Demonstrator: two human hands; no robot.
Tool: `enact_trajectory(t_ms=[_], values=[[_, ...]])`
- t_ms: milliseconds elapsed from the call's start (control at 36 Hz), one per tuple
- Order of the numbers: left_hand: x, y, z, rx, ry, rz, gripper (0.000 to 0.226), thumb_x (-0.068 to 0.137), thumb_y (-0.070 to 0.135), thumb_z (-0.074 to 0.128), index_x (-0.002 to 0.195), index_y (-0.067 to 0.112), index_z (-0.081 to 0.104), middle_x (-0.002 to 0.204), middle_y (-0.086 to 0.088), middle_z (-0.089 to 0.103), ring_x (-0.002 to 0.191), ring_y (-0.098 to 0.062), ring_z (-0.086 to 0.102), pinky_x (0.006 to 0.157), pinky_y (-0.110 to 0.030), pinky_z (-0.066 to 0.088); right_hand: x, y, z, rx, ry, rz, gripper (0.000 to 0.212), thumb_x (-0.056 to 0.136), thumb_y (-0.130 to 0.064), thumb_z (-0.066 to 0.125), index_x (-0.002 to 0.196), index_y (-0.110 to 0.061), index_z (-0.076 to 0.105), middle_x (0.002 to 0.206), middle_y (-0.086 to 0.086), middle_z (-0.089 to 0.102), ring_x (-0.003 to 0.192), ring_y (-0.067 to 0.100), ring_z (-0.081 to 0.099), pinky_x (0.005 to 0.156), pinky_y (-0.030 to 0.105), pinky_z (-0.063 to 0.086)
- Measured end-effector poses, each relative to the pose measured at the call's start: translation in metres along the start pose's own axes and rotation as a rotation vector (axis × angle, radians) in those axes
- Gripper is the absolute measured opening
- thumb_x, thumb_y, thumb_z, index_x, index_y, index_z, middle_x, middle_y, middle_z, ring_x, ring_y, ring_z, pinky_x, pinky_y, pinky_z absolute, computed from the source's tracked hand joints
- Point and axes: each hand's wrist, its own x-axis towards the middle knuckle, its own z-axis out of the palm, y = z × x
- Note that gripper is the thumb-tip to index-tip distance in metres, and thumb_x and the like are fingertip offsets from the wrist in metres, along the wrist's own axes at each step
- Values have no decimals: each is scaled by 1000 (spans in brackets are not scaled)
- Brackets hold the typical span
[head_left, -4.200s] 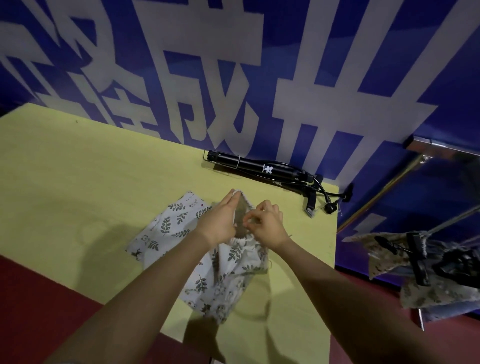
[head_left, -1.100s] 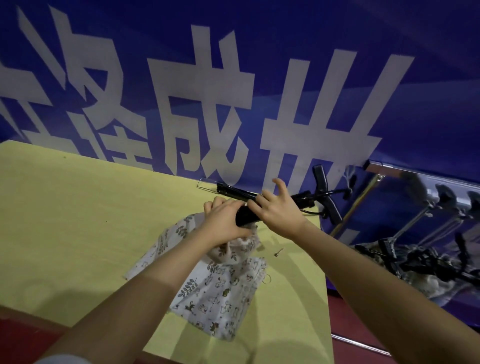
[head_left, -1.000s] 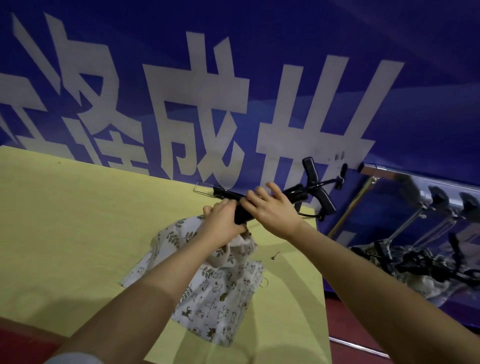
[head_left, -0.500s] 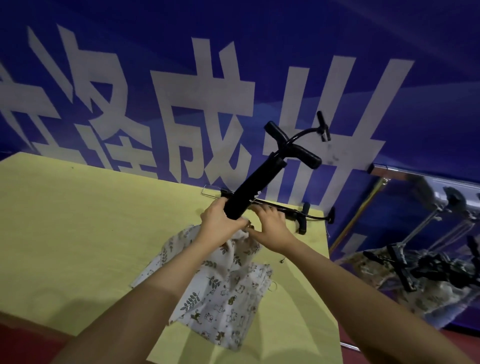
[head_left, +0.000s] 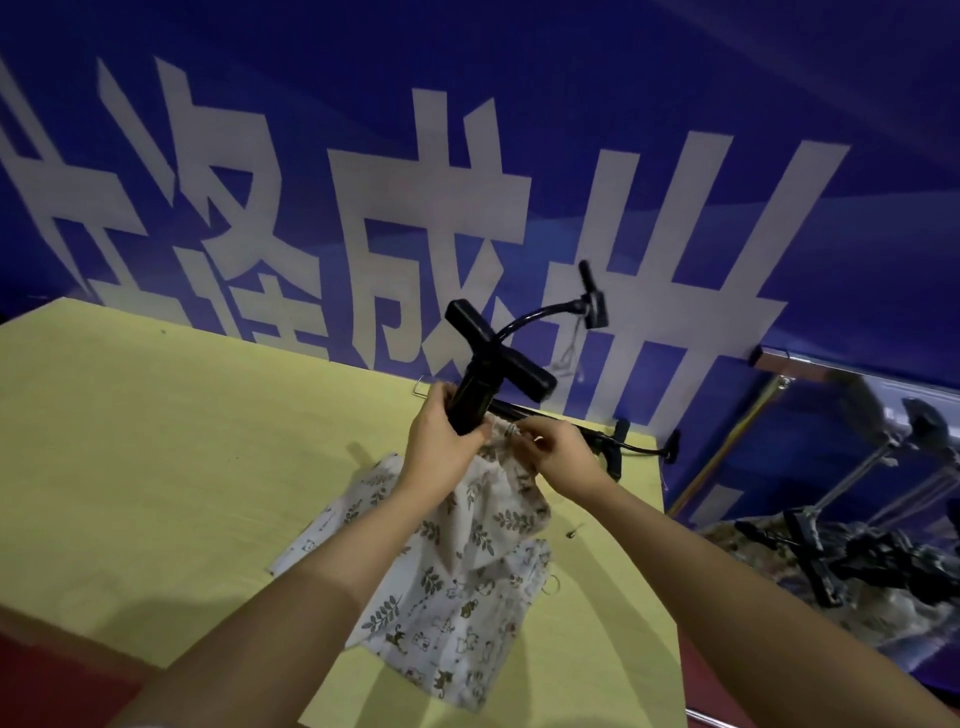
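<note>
Since half a second ago the black hand pump (head_left: 475, 397) is standing steeper and sitting deeper in the leaf-print drawstring bag (head_left: 467, 566), at the centre of the frame above the yellow desk (head_left: 156, 467). The left hand (head_left: 441, 449) is curling its fingers round the barrel just above the bag's mouth, while the right hand (head_left: 553, 454) is pinching the gathered rim just right of the barrel. The pump's long axis is running almost vertically, T-handle up and lower end hidden in cloth, so the coming move is probably a push straight down that axis, with the rim being drawn upward.
</note>
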Motion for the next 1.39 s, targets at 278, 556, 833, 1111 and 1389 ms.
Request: enact_trajectory(t_ms=[278,556,833,1111,1389], values=[[2,-13,1,-11,57,23,36,79,18,74,99,13,45,96,0,53,94,-19,54,73,-24,40,4,-5,-16,187,89,89,12,92,-19,62,88,-11,70,85,6,72,81,18,67,74,28,50],[7,-7,-8,16,-26,133,97,78,13,74,145,25,5,113,0,51,96,-18,59,79,-27,48,13,-20,-25,477,123,110,14,95,-10,54,90,-7,66,82,8,63,77,17,58,73,29,48],[9,2,-19,239,6,348,82,89,20,61,138,55,6,126,-3,45,97,-26,60,75,-46,55,7,-28,-18,100,87,-24,27,93,1,38,84,-13,59,85,-5,48,77,10,48,73,24,36],[11,-1,-24,304,7,274,67,90,16,58,136,47,22,120,-4,41,94,-26,60,76,-40,55,1,-29,-6,-196,-5,-181,28,93,-7,47,111,-21,65,98,-2,46,98,19,45,89,39,42],[13,16,-18,656,105,280,54,81,24,63,130,27,41,134,-14,27,122,-35,28,102,-45,31,11,-62,-28,-3,276,-75,33,83,-5,53,102,-32,51,81,-6,55,85,20,54,96,51,41]])
